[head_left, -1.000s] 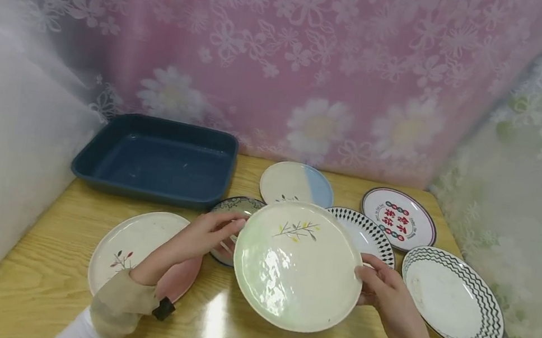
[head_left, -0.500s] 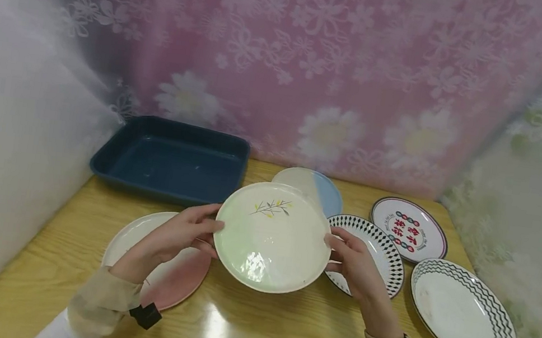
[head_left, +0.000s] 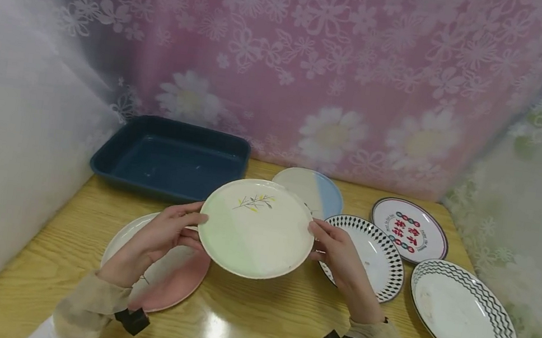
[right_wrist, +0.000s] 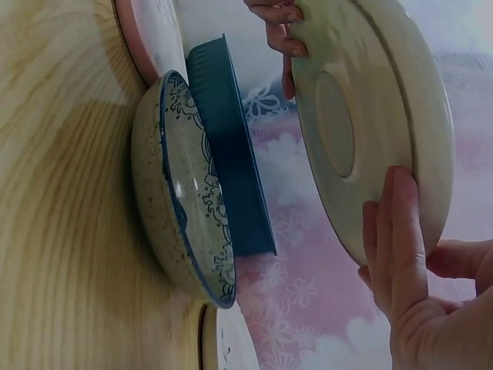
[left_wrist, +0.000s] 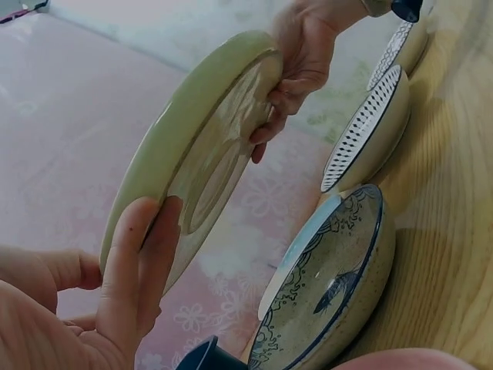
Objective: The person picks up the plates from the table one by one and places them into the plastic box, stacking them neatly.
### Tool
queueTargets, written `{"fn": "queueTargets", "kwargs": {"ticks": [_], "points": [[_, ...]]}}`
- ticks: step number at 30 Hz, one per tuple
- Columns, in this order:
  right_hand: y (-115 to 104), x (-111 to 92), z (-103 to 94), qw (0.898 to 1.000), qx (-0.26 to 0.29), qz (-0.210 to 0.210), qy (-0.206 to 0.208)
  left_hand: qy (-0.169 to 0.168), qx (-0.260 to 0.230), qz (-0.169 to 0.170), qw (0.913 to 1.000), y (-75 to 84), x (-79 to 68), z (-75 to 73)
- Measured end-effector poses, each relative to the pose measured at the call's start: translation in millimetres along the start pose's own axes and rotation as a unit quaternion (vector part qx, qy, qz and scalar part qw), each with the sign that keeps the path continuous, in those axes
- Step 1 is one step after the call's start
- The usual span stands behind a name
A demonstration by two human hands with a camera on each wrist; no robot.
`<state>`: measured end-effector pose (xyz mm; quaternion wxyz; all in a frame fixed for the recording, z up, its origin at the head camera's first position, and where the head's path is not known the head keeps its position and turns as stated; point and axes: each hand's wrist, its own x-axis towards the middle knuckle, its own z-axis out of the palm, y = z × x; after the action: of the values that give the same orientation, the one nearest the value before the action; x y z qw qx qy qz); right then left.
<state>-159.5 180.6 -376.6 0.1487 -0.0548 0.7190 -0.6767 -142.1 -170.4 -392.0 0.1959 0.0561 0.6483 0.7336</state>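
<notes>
I've L hand (head_left: 158, 236) & R hand (head_left: 343, 255) pinching glazed twig-print plate (head_left: 257, 240) at opp. edges. Prob. stiff, slick, breakable; best hold's the rim, w/ support below.

A dark blue tray (head_left: 170, 163) sits on a wooden table (head_left: 58, 244) before pink flowered cloth (head_left: 270, 90).
</notes>
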Motion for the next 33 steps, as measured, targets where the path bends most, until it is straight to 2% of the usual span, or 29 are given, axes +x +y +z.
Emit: {"fn": "queueTargets", "kwargs": {"ticks": [7, 12, 16, 19, 22, 26, 30, 33], "points": [[-8.3, 27.2, 23.9, 1.000, 0.013, -0.012, -0.004, 0.036, -0.033, 0.014, 0.9987, 3.8, -4.5, -19.5], [-10.7, 47.8, 43.2, 0.999, 0.005, -0.040, -0.034, 0.072, -0.054, 0.035, 0.9953, 13.8, -13.0, -36.1], [-5.1, 62.1, 59.1, 0.995, -0.031, -0.076, -0.062, 0.114, -0.070, 0.048, 0.9899, 23.4, -17.4, -50.5], [-2.0, 73.5, 71.5, 0.987, -0.092, -0.113, -0.074, 0.153, -0.067, 0.056, 0.9843, 33.4, -16.2, -64.4], [-3.5, 87.6, 82.7, 0.966, -0.206, -0.141, -0.063, 0.192, -0.035, 0.063, 0.9788, 45.3, -7.4, -80.8], [-11.1, 110.6, 98.0, 0.922, -0.359, -0.136, -0.049, 0.225, 0.005, 0.050, 0.9730, 56.5, 11.6, -102.5], [-16.5, 133.0, 111.9, 0.886, -0.447, -0.095, -0.076, 0.226, 0.021, 0.018, 0.9738, 58.9, 28.4, -115.0], [-17.3, 144.9, 120.2, 0.871, -0.478, -0.063, -0.100, 0.218, 0.047, 0.000, 0.9749, 59.1, 35.9, -115.5]]}}
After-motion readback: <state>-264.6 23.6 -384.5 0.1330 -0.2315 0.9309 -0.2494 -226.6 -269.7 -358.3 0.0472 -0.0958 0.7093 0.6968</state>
